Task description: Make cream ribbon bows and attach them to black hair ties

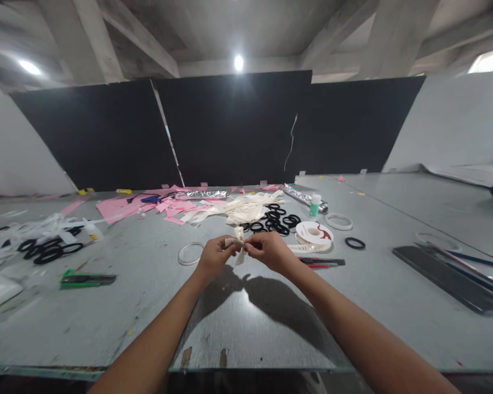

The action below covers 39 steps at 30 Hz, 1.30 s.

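Pinched between both hands, above the middle of the grey table, is a short cream ribbon (239,235) that looks gathered or knotted. My left hand (216,255) is closed on its left side, thumb and fingers pressed together. From the right, my right hand (268,249) pinches the same ribbon near its middle. The exact fold between the fingertips is too small to make out. Just past my right hand lie a white ribbon spool (314,233) with printed cream ribbon trailing off it and a red-and-black cutter knife (321,262). A clear ring (190,254) lies beside my left hand.
Behind the hands lie cut cream ribbon strips (246,207), black hair ties (274,220), pink paper (119,206) and a glue stick (315,206). A green cutter knife (87,279) and a pile of black bands (49,249) are at left. A dark flat case (447,278) lies right.
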Available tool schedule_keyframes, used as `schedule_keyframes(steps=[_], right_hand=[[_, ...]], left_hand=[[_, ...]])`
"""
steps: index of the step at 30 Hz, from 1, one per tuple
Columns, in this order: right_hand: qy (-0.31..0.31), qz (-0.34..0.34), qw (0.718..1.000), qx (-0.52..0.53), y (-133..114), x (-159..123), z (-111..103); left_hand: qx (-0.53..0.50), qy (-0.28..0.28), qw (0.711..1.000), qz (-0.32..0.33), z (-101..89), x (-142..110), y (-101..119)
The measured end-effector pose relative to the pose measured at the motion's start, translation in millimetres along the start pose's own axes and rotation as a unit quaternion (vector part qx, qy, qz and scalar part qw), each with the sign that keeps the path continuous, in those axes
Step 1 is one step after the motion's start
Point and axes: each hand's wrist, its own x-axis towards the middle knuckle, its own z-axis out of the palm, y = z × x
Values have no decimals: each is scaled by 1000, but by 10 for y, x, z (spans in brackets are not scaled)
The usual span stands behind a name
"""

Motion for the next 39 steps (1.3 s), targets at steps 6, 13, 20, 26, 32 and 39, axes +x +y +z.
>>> schedule_keyframes(steps=[6, 13, 20, 26, 32, 39], right_hand=[[-3, 6, 1000, 7, -7, -2, -13], [29, -3, 999, 25, -67, -19, -49], [57, -3, 997, 42, -143, -36, -59], [81, -2, 996, 49, -179, -61, -37], [96, -41, 994, -6, -130, -74, 10], [109, -52, 991, -53, -86, -82, 21]], left_hand=[[-39, -6, 999, -2, 15, -6, 13], [-138, -33, 989, -26, 55, -4, 71], [-245, -47, 966, -67, 103, -26, 97], [-281, -39, 956, -72, 107, -35, 125], [-255, -9, 965, -64, 100, -32, 150], [-225, 8, 973, -40, 99, -21, 58]])
